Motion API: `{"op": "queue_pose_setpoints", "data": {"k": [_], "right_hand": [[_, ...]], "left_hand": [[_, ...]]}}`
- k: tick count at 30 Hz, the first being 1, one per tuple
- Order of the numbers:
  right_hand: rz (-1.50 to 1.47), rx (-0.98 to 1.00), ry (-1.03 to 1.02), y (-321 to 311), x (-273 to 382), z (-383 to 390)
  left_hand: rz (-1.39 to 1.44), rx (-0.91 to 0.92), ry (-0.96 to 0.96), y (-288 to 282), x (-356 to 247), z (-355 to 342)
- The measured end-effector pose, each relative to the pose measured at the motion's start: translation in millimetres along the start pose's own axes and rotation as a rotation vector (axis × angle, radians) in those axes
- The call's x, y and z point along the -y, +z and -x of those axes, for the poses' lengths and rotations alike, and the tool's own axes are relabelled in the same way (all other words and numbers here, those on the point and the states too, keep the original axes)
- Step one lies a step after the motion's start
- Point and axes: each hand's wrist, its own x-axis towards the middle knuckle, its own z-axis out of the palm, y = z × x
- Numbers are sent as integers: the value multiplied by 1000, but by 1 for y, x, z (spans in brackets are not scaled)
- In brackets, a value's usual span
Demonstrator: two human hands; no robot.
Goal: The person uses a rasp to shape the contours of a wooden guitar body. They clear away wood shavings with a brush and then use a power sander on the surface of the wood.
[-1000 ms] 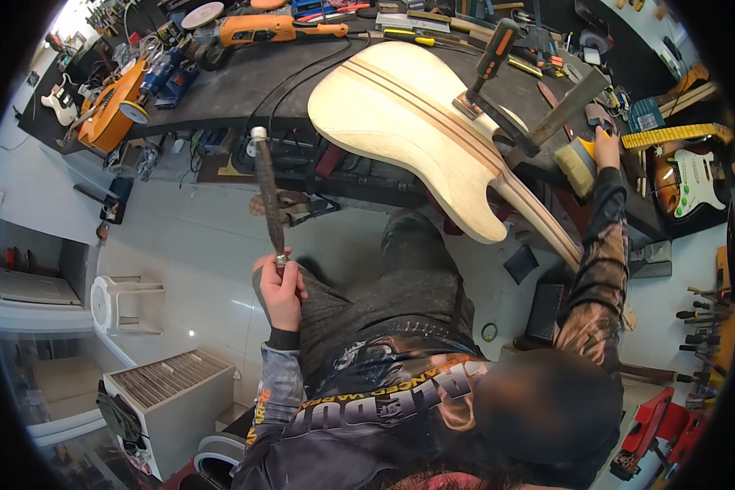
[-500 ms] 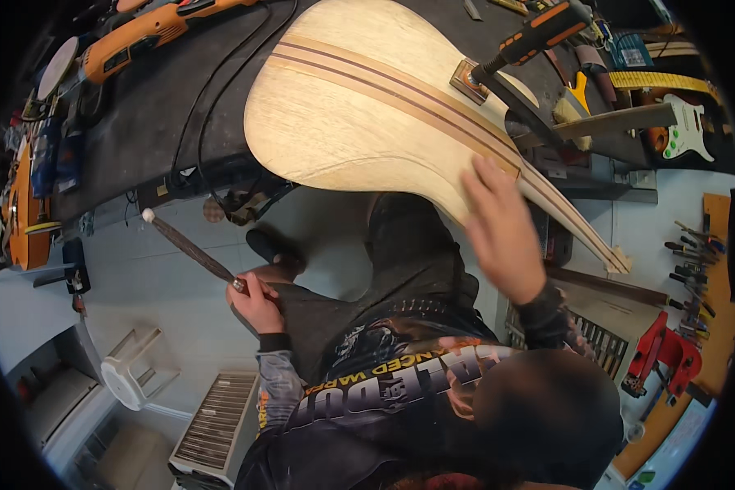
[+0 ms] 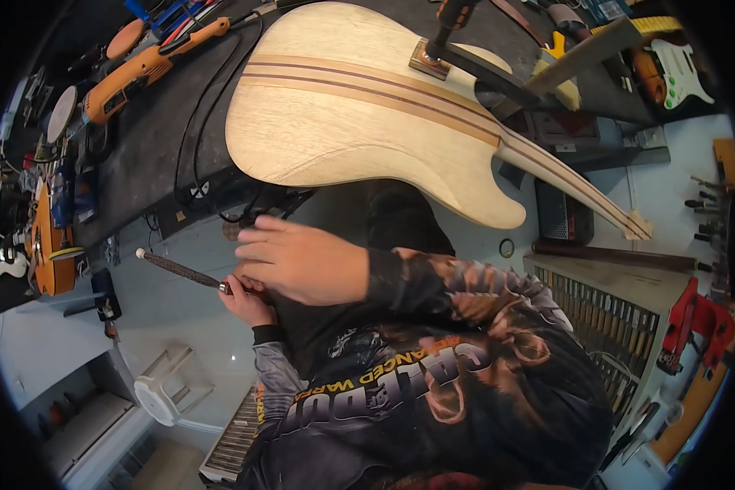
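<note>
My left hand (image 3: 249, 305) is closed around the handle end of a dark, slim rasp (image 3: 180, 270) with a pale tip, held low over my lap and pointing left. My right hand (image 3: 306, 263) hovers right beside it, palm down, fingers stretched out and slightly blurred, with no tool visible in it. It partly hides the left fingers; whether the hands touch I cannot tell. Beyond them, an unfinished pale wooden guitar body (image 3: 327, 114) with dark centre stripes lies on the bench, its neck (image 3: 572, 175) reaching right past the edge. A clamp (image 3: 482, 69) presses a small wooden block (image 3: 429, 59) onto it.
An orange power tool (image 3: 131, 86) and black cable (image 3: 196, 135) lie on the dark bench (image 3: 159, 151) at left. A white stool (image 3: 159, 400) stands lower left. A slatted cabinet (image 3: 596, 306) and a red clamp (image 3: 694, 327) are at right.
My right hand has left the guitar near its neck joint and swung left to beside my left hand. The left hand still holds the rasp. The view has shifted slightly.
</note>
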Motion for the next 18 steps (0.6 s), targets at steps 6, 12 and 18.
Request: {"op": "queue_pose_setpoints", "data": {"k": [6,12,18], "right_hand": [[395,-249,522,-87,18,79],[588,-83,695,-49,17,81],[92,-160,365,-33,21,50]], "left_hand": [[21,82,-6,-7,8,-14],[21,248,28,6,-3,1],[-91,566,47,-5,-25,19]]}}
